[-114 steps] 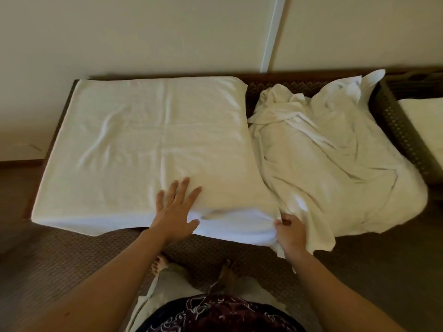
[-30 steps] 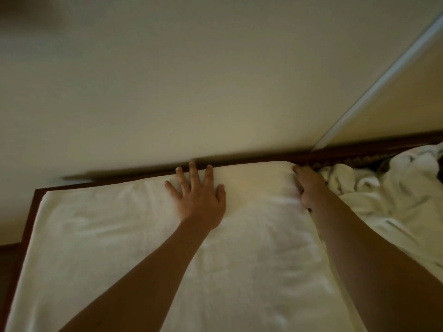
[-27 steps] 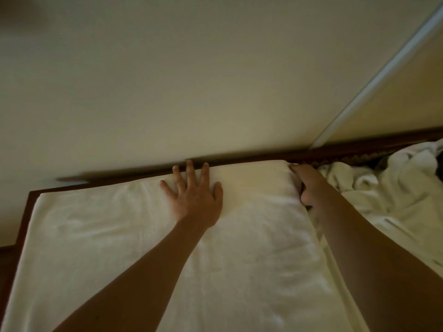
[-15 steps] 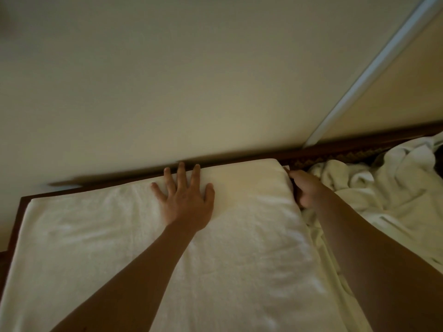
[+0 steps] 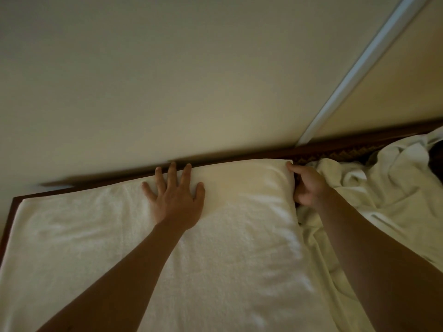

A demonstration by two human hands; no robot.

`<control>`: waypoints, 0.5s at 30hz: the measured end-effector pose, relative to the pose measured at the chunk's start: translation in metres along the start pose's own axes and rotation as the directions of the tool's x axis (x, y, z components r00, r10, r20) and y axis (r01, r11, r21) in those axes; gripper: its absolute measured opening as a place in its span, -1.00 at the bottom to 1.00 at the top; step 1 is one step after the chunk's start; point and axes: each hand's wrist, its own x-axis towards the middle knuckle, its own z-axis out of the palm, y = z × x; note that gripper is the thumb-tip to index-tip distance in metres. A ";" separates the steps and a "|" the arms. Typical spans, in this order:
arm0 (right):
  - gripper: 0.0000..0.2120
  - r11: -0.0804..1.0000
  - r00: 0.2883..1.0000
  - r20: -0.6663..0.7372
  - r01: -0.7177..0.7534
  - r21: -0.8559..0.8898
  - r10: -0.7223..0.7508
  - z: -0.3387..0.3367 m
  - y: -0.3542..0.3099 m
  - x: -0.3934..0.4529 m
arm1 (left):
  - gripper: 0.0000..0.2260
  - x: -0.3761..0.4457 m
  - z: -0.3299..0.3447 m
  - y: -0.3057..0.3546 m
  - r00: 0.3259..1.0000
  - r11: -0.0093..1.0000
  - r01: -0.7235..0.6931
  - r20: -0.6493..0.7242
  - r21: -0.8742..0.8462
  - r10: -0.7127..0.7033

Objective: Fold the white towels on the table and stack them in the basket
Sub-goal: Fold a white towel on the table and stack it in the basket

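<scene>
Towel (image 5: 215,259), spread flat and partly folded, is covering the left and middle of the desk (image 5: 14,204), its far edge lying along the dark far rim by the wall. The left hand (image 5: 176,200) is pressing flat on it near that far edge, fingers straight and spread, gripping nothing. The right hand (image 5: 308,188) is curling round the towel's far right corner, thumb on top and fingers tucked at the side; how many layers it is pinching is not visible. A crumpled heap of white towels (image 5: 371,200) is lying just beside on the right, touching the flat one. The basket is not in view.

Risks, as I am judging them: the right hand is working close against the heap, so it may be catching a loose fold of a neighbouring towel and dragging it along. With only one palm pinning the cloth, a pull at the corner may be skewing the layers, leaving edges misaligned. The far edge may also be slipping behind the desk.
</scene>
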 end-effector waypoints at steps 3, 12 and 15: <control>-0.68 0.999 1.000 -0.022 -0.004 -0.045 0.003 -0.006 -0.010 -0.001 | -0.38 0.000 -0.002 0.000 1.000 1.000 -0.003 0.012 0.006 0.003; -0.80 0.806 0.808 -0.232 0.419 -0.419 -0.541 0.017 -0.030 0.012 | -0.38 0.001 -0.004 0.001 1.000 1.000 0.013 0.023 0.001 -0.013; -0.95 0.677 0.722 -0.213 0.442 -0.589 -0.658 0.024 -0.029 0.026 | -0.37 0.004 -0.004 0.003 0.999 0.999 0.038 0.008 -0.022 -0.038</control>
